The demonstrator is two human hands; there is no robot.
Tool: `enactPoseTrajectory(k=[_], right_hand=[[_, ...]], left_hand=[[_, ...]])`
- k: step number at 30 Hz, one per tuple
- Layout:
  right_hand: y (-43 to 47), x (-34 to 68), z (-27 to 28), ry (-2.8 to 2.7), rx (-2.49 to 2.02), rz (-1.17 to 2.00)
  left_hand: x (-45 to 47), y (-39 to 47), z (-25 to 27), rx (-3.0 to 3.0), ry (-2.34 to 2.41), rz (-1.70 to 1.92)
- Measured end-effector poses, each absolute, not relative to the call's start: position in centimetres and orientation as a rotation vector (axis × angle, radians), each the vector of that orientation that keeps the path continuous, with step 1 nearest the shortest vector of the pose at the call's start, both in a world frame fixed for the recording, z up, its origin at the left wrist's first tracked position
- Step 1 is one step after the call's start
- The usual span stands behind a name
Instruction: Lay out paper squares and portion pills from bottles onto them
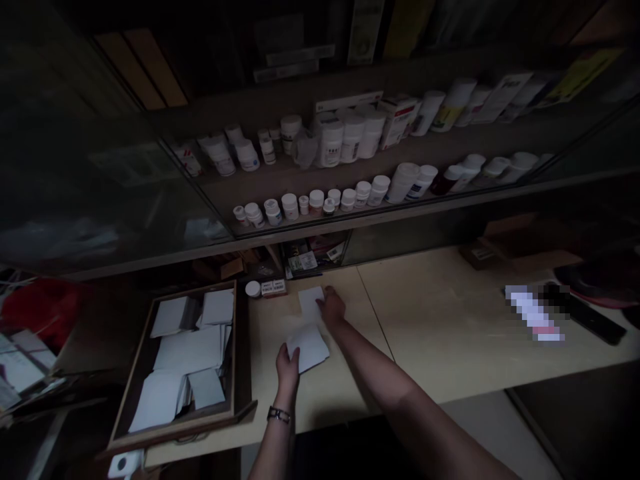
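Note:
My left hand (287, 367) is closed on a stack of white paper slips (309, 348), its thumb lying on top, above the pale counter (420, 313). Farther forward, my right hand (332, 308) grips the right edge of a single white paper slip (311, 303) on or just over the counter. Whether that slip rests on the wood I cannot tell. To the left stands a wooden drawer tray (242, 353) holding several stacks of similar white slips (187, 350).
Behind the slips are a white round-lidded container (253, 289) and small boxes (273, 287). Shelves above carry rows of white bottles (332, 143). An open cardboard box (530, 250) and a dark phone-like object (595, 320) lie at right. A red bag (43, 310) is at far left.

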State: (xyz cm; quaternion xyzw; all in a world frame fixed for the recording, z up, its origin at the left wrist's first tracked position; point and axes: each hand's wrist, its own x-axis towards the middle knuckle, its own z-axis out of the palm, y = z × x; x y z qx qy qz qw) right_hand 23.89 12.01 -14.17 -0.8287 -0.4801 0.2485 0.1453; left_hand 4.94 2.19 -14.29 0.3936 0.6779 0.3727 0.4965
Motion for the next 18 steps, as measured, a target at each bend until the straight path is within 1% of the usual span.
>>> enactPoseTrajectory(k=[8, 11, 13, 16, 18], right_hand=[[11.7, 23.6, -12.4, -1.465, -2.351, 0.683], [10.2, 24.3, -11.3, -1.38, -2.211, 0.677], [8.2, 24.7, -11.1, -1.347, -2.062, 0.783], [5.0, 24.8, -11.9, -1.31, -1.852, 1.09], [3.5, 24.6, -12.9, -1.193, -1.782, 1.19]], left_hand=[[5.6, 2.6, -14.9, 0.751, 1.505, 1.006], [5.7, 2.9, -14.6, 0.707, 1.468, 1.021], [5.9, 3.1, -14.3, 0.686, 1.439, 1.027], [6.4, 3.3, -14.0, 0.663, 1.394, 1.03], [6.8, 3.3, -13.9, 0.649, 1.372, 1.029]])
